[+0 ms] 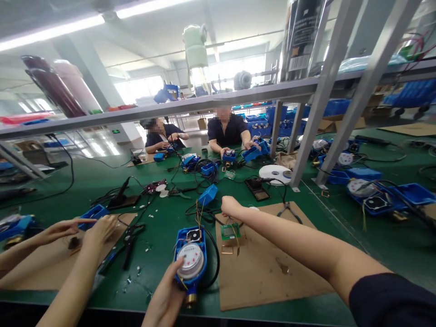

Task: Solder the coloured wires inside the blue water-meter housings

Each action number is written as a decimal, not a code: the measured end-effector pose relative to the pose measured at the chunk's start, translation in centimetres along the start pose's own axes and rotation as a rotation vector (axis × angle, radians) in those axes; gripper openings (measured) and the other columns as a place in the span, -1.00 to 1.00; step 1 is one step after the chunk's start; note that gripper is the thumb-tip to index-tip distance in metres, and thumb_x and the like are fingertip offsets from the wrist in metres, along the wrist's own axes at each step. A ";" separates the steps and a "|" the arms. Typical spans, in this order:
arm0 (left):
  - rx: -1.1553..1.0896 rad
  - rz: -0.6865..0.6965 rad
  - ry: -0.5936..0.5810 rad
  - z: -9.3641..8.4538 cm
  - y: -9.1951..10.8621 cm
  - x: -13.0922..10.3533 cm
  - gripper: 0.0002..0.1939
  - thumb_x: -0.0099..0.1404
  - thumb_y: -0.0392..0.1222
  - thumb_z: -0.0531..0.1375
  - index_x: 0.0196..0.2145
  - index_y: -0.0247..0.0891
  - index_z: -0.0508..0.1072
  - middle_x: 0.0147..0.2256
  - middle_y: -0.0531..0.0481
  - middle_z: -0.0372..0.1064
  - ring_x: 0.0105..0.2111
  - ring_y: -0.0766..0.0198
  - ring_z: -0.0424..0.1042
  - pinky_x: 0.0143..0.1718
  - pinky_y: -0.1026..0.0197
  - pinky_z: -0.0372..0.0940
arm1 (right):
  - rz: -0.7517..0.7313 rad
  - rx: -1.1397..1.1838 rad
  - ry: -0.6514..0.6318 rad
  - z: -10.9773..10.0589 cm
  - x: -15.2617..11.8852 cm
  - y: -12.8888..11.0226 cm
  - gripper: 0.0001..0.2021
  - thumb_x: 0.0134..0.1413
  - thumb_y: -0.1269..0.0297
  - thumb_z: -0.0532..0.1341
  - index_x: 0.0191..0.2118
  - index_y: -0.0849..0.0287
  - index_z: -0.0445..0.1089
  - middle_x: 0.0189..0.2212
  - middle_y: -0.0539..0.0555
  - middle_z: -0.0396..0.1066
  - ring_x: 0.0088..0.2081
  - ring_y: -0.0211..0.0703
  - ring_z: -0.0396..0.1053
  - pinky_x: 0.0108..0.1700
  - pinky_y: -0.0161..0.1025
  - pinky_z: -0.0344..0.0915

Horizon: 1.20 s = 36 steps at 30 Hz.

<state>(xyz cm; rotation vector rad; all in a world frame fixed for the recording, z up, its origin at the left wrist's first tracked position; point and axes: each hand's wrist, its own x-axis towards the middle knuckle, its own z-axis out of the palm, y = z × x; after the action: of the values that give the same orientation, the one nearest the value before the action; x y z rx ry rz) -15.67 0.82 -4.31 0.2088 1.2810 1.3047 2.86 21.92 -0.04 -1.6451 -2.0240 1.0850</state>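
Note:
A blue water meter [190, 261] with a round white dial and brass end stands at the front edge of the green table. My left hand [168, 290] grips its lower left side, thumb on the dial. Thin yellow and red wires rise from its top towards a small blue box [207, 195]. My right hand [230, 206] is stretched forward, closed, above the top left of a brown cardboard sheet [265, 272]; what its fingers hold is hidden. Below that hand lie a green circuit board [230, 230] and a copper coil [227, 250].
On the left, a co-worker's hands [98, 231] work at another blue part. Black pliers [131, 240], a soldering stand [258, 188] and a white reel [275, 175] lie around. Two people sit opposite. A metal shelf [204, 105] and posts cross overhead and right.

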 end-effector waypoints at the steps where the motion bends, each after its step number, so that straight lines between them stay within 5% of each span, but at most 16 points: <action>1: -0.004 0.008 -0.004 0.2 0.0 0.2 -0.57 0.20 -0.26 0.28 0.04 -0.35 0.41 -0.09 -0.20 0.51 -0.12 0.02 0.53 -0.13 0.08 0.46 | -0.012 -0.055 0.015 -0.1 0.0 0.4 -0.65 0.23 0.19 0.20 0.06 0.24 0.32 0.01 0.18 0.34 -0.04 -0.05 0.39 -0.05 -0.03 0.39; 8: 0.004 0.079 -0.047 2.1 -0.4 1.2 -0.69 0.18 -0.27 0.29 -0.11 -0.42 0.47 -0.20 -0.19 0.55 -0.22 0.13 0.55 -0.17 0.21 0.43 | -0.211 -0.226 0.100 1.4 -1.7 2.6 -0.67 0.23 0.20 0.20 0.05 0.22 0.33 0.03 0.16 0.34 -0.01 -0.04 0.37 0.00 0.02 0.37; 11: 0.064 0.143 -0.082 2.9 -0.7 1.4 -0.65 0.12 -0.23 0.34 -0.13 -0.41 0.48 -0.26 -0.16 0.56 -0.27 0.15 0.55 -0.17 0.22 0.41 | -0.303 -0.194 0.148 2.8 -4.1 3.6 -0.73 0.26 0.38 0.13 0.06 0.26 0.33 0.05 0.20 0.34 0.06 -0.04 0.34 0.08 0.00 0.30; 14: 0.101 0.194 -0.095 3.6 -0.9 1.6 -0.61 0.03 -0.19 0.40 -0.19 -0.41 0.49 -0.30 -0.14 0.56 -0.31 0.16 0.54 -0.19 0.21 0.39 | -0.374 -0.130 0.180 3.9 -6.4 4.9 -0.57 0.14 0.65 0.01 0.09 0.32 0.32 0.08 0.26 0.34 0.13 -0.09 0.27 0.18 -0.15 0.21; 20: 0.105 0.230 -0.111 4.2 -1.1 1.4 -0.56 -0.06 -0.10 0.45 -0.27 -0.43 0.51 -0.27 -0.18 0.56 -0.31 0.17 0.52 -0.20 0.21 0.34 | -0.461 0.027 0.194 5.2 -7.9 6.4 -0.48 0.03 0.67 -0.02 0.12 0.35 0.30 0.08 0.27 0.35 0.14 -0.09 0.27 0.21 -0.13 0.18; 30: 0.234 0.207 -0.105 5.9 -1.3 -0.2 -0.47 -0.02 0.00 0.42 -0.14 -0.36 0.49 -0.14 -0.21 0.52 -0.12 0.04 0.47 -0.15 0.16 0.28 | -0.546 0.125 0.176 6.6 -7.2 3.5 -0.60 0.16 0.55 -0.01 0.06 0.33 0.40 0.10 0.27 0.35 0.15 -0.09 0.27 0.24 -0.14 0.15; 36: 0.378 0.149 -0.237 3.7 -0.5 1.1 -0.39 0.09 0.12 0.33 0.03 -0.26 0.43 -0.04 -0.20 0.47 0.00 -0.04 0.39 -0.06 0.06 0.26 | -0.595 0.000 0.167 6.1 -6.8 2.0 -0.65 0.10 0.54 0.09 -0.03 0.26 0.47 -0.05 0.20 0.46 0.02 -0.05 0.38 0.13 -0.17 0.25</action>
<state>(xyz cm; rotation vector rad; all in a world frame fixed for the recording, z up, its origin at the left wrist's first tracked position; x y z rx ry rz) -12.81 3.39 -3.90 0.7156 1.3153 1.1125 2.21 13.53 -4.10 -0.9774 -2.1808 0.7039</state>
